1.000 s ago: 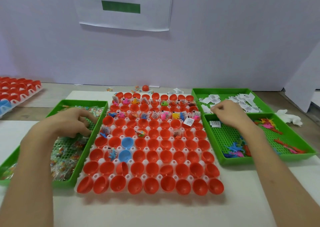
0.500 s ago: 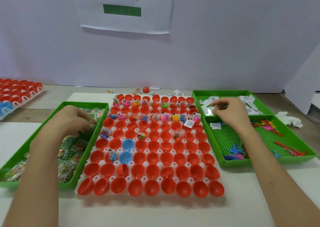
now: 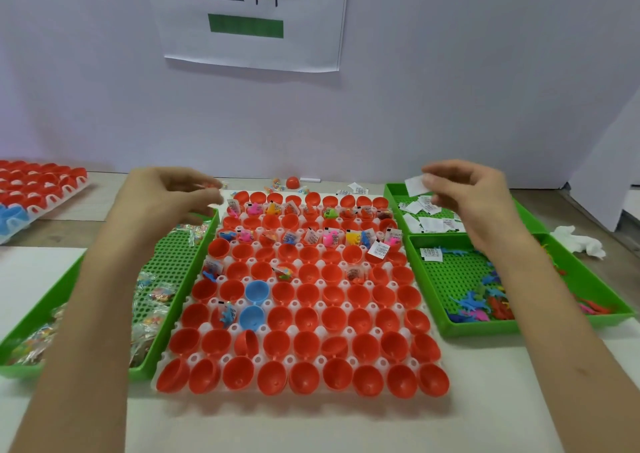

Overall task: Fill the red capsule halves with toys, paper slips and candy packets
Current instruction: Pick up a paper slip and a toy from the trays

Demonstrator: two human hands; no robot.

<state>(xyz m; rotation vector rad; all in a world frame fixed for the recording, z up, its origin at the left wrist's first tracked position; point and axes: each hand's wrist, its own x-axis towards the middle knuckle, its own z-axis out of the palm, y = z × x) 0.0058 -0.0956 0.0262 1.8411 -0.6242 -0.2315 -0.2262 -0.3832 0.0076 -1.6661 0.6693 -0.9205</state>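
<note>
White table (image 3: 311,425), capsule rack (image 3: 320,283), green trays (image 3: 481,328), crumpled tissue (image 3: 576,243)

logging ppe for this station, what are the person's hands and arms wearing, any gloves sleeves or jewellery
The left hand and right hand are both bare: no gloves, rings, watch or bracelet show. Both forearms are uncovered too, with no sleeve in view down to the frame's edge.
</note>
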